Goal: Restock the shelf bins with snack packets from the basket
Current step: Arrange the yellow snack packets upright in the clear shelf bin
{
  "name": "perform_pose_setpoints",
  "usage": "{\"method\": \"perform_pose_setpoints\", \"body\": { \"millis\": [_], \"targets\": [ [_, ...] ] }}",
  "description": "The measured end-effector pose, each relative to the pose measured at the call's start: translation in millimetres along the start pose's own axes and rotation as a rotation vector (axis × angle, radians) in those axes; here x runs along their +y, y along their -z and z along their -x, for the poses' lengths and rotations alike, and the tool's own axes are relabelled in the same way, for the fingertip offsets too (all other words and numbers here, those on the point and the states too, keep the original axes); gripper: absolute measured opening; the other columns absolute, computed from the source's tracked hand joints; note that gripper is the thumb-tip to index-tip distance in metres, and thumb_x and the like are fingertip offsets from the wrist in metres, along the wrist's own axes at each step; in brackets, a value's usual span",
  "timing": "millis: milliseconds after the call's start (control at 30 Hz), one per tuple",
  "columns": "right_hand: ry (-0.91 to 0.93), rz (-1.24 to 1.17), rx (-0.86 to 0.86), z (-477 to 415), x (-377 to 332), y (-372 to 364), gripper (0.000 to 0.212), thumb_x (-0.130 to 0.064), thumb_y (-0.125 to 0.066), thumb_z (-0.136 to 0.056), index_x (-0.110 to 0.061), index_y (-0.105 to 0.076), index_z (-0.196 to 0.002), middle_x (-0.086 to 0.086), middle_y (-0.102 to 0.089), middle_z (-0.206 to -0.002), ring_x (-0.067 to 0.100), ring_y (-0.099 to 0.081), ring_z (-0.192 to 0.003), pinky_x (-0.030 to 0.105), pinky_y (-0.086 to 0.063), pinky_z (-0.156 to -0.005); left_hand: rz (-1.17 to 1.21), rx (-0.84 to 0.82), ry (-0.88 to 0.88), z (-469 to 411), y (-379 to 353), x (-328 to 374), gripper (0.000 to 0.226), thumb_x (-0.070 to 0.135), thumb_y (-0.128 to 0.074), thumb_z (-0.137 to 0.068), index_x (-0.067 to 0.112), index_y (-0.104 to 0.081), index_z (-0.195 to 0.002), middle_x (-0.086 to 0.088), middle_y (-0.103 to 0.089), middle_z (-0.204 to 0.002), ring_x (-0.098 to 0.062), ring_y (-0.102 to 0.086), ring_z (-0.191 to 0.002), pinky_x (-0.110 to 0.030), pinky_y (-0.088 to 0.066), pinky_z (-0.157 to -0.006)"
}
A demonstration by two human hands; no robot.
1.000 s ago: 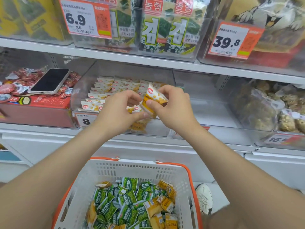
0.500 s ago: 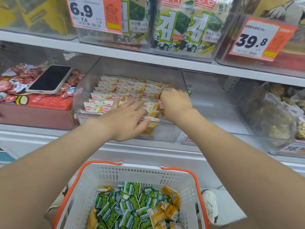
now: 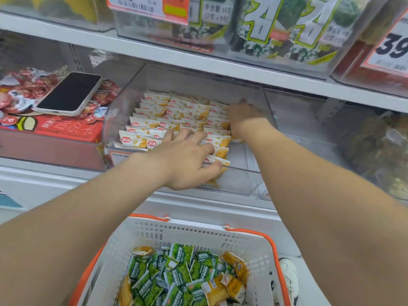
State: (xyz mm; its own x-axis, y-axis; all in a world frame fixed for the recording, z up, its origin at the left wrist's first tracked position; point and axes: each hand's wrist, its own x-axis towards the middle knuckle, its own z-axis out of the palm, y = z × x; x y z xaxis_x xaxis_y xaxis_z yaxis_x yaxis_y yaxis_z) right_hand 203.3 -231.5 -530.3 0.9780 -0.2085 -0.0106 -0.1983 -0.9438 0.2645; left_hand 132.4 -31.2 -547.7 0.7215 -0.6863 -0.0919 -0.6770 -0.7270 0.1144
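A clear shelf bin [image 3: 240,180] holds several rows of white-and-yellow snack packets [image 3: 152,123]. My left hand [image 3: 187,160] lies flat with spread fingers on the front packets of the rows. My right hand [image 3: 242,113] reaches deep along the right side of the rows, touching the packets there; its fingers are hidden behind the back of the hand. Below, a white basket [image 3: 198,228] with orange handles holds several green packets [image 3: 181,274] and yellow packets [image 3: 234,283].
A phone [image 3: 70,93] lies on red sweets in a red box [image 3: 55,129] left of the bin. Right of it is a clear bin [image 3: 298,129], then bagged brown snacks [image 3: 379,151]. Seaweed packs [image 3: 276,29] sit on the shelf above. A shoe [image 3: 287,277] shows beside the basket.
Both hands held a yellow packet in front of the bin. The right hand then pushed deep into the bin's right side, and the left hand flattened on the front packets.
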Motion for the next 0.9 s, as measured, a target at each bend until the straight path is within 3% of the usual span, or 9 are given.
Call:
{"method": "perform_pose_setpoints", "body": {
  "millis": [133, 233, 433, 500, 600, 767, 900],
  "targets": [
    [0.033, -0.049, -0.009, -4.2, 6.2, 2.6, 0.057, 0.000, -0.071, -0.088, -0.005, -0.049, -0.141, 0.020, -0.049, -0.138, 0.038, -0.059, -0.121, 0.036, -0.046, -0.079, 0.026, -0.025, 0.011, -1.7, 2.1, 0.5, 0.073, 0.072, -0.014, -0.086, 0.036, -0.047, -0.141, 0.001, -0.023, -0.165, -0.028, -0.016, -0.152, -0.065, -0.012, -0.121],
    [0.016, -0.118, 0.034, -9.1, 11.6, -0.4, 0.066, -0.001, -0.075, -0.086, -0.004, -0.041, -0.144, 0.020, -0.053, -0.136, 0.041, -0.058, -0.122, 0.040, -0.049, -0.081, 0.025, -0.027, 0.011, -2.4, 2.1, 1.0, 0.074, 0.073, -0.013, -0.086, 0.036, -0.046, -0.140, 0.001, -0.022, -0.165, -0.028, -0.015, -0.152, -0.066, -0.011, -0.121],
    [-0.057, 0.033, 0.196, -18.8, 4.7, -13.0, 0.045, 0.001, -0.061, -0.088, -0.004, -0.056, -0.133, 0.021, -0.051, -0.135, 0.042, -0.044, -0.131, 0.046, -0.045, -0.100, 0.019, -0.029, 0.001, -3.9, 0.0, -1.1, 0.066, 0.073, -0.019, -0.094, 0.036, -0.045, -0.142, 0.002, -0.020, -0.167, -0.027, -0.012, -0.153, -0.065, -0.008, -0.122],
    [-0.056, 0.092, 0.258, -22.0, 4.0, -13.5, 0.039, 0.002, -0.059, -0.091, -0.006, -0.062, -0.128, 0.020, -0.055, -0.132, 0.042, -0.051, -0.125, 0.044, -0.045, -0.098, 0.021, -0.031, 0.006, -4.6, -0.5, -2.0, 0.066, 0.073, -0.019, -0.094, 0.036, -0.045, -0.143, 0.003, -0.020, -0.167, -0.026, -0.012, -0.154, -0.065, -0.008, -0.122],
    [-0.029, -0.008, 0.191, -24.0, 6.7, -6.1, 0.045, 0.009, -0.063, -0.088, -0.004, -0.060, -0.131, 0.019, -0.058, -0.129, 0.041, -0.059, -0.118, 0.041, -0.051, -0.089, 0.029, -0.029, 0.005, -4.7, -1.0, -0.4, 0.064, 0.073, -0.021, -0.096, 0.036, -0.046, -0.142, 0.003, -0.020, -0.166, -0.026, -0.011, -0.154, -0.065, -0.008, -0.122],
    [-0.019, -0.163, 0.054, -19.4, 12.4, 4.1, 0.048, 0.007, -0.062, -0.087, -0.001, -0.053, -0.133, 0.020, -0.058, -0.124, 0.035, -0.063, -0.109, 0.031, -0.048, -0.076, 0.041, -0.022, -0.011, -3.9, -1.3, -2.1, 0.059, 0.072, -0.023, -0.099, 0.039, -0.046, -0.142, 0.002, -0.019, -0.168, -0.027, -0.011, -0.155, -0.065, -0.007, -0.122],
    [-0.012, -0.224, 0.003, 0.2, 14.8, 11.7, 0.060, 0.002, -0.062, -0.089, 0.001, -0.040, -0.145, 0.021, -0.053, -0.134, 0.034, -0.058, -0.109, 0.032, -0.046, -0.073, 0.028, -0.018, -0.003, 1.5, 3.5, -2.8, 0.076, 0.080, -0.014, -0.090, 0.038, -0.049, -0.142, 0.000, -0.024, -0.167, -0.030, -0.015, -0.154, -0.064, -0.009, -0.123]
  ]
}}
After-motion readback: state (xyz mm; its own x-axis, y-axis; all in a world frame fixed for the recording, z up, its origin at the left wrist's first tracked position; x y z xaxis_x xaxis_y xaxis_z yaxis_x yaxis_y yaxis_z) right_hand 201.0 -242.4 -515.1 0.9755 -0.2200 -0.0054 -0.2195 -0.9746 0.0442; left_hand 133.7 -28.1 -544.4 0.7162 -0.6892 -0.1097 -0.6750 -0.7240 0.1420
